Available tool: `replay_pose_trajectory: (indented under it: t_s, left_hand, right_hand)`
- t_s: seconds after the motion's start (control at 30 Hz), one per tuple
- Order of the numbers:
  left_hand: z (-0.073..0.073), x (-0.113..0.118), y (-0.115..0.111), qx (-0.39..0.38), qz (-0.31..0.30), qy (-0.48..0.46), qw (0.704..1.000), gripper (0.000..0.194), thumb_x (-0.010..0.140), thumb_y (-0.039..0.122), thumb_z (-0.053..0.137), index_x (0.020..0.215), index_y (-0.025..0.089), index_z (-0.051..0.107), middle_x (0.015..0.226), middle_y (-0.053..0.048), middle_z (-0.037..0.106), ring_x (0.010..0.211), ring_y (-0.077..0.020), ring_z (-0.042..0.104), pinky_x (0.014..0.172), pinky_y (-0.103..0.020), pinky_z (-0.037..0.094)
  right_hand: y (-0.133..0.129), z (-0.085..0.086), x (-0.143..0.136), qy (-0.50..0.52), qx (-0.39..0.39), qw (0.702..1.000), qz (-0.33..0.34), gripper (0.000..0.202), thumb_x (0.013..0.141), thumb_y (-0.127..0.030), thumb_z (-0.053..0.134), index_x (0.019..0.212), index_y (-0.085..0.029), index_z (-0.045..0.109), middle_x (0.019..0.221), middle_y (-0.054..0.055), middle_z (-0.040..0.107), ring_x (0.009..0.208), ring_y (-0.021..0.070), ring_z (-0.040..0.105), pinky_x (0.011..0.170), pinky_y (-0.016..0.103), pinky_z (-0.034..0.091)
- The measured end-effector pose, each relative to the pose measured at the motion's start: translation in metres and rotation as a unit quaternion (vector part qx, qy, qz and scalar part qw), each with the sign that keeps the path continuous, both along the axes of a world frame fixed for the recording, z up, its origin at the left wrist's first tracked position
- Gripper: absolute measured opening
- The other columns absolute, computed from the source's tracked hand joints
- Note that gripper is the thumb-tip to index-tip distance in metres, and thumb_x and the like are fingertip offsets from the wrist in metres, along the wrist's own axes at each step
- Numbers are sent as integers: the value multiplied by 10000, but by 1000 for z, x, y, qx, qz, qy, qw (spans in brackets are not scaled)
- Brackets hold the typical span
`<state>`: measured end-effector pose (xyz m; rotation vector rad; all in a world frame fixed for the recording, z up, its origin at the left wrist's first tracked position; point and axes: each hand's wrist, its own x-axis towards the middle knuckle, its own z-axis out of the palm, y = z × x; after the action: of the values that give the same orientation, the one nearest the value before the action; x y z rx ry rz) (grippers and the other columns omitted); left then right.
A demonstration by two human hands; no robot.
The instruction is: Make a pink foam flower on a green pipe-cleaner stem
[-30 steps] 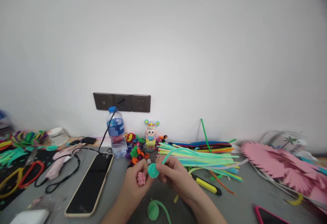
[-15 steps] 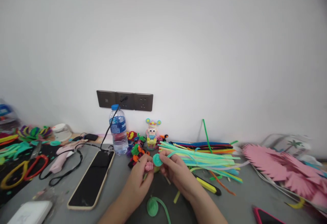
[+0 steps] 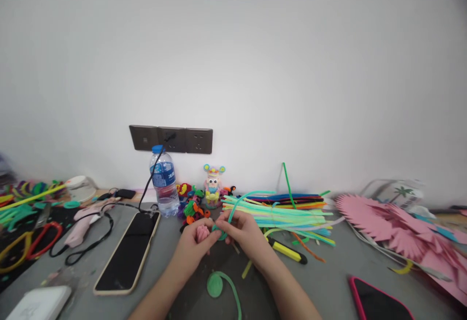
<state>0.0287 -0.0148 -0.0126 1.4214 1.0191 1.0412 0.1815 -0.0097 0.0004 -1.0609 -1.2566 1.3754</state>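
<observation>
My left hand [image 3: 190, 246] is closed around a small pink ridged piece [image 3: 202, 233], apparently coiled pipe cleaner. Its thumb also presses on a turquoise-green pipe cleaner coil [image 3: 218, 233]. From the other side, my right hand [image 3: 245, 236] pinches the same coil, partly covering it. The loose tail of that pipe cleaner [image 3: 241, 198] arcs up and to the right above my right hand. Below both hands, a second green coil [image 3: 215, 285] lies flat on the grey table, its tail curving toward the bottom edge.
Behind my hands stand a small figurine [image 3: 212, 186] and a water bottle [image 3: 164, 184]. Pipe cleaners [image 3: 288, 218] and a yellow cutter [image 3: 288, 251] lie right, near pink paper [image 3: 394, 237]. Phones [image 3: 126, 254], a glue gun [image 3: 80, 225] and scissors [image 3: 45, 240] are also around.
The coil has moved from my right fingertips to between both hands, and my left thumb now touches it. Its tail has swung upward. The whole view has shifted slightly.
</observation>
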Motion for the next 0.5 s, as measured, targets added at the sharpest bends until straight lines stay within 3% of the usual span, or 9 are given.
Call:
replay_pose_trajectory:
  t_s: [0.1, 0.27, 0.5]
  left_hand:
    - [-4, 0, 1, -28, 12, -32, 999, 376, 672, 502, 717, 687, 139, 620, 511, 59, 445, 441, -71, 348, 445, -201, 280]
    - [-6, -1, 2, -69, 70, -104, 990, 380, 679, 496, 730, 746, 146, 598, 466, 87, 403, 445, -67, 335, 451, -191, 274]
    - [11, 0, -2, -165, 76, -245, 952, 390, 609, 433, 802, 678, 172, 520, 489, 98, 376, 464, -62, 349, 455, -185, 293]
  right_hand:
    - [2, -3, 0, 7, 16, 1000, 8, 414, 664, -561, 733, 684, -176, 583, 516, -53, 549, 405, 80, 485, 412, 208, 331]
    - [3, -6, -1, 26, 18, 999, 29, 447, 635, -557, 763, 663, -186, 516, 488, -73, 519, 415, 83, 495, 434, 207, 354]
    - [-2, -2, -1, 124, -10, 992, 22, 424, 690, -521, 748, 818, -190, 515, 772, 19, 695, 557, 131, 637, 517, 227, 431]
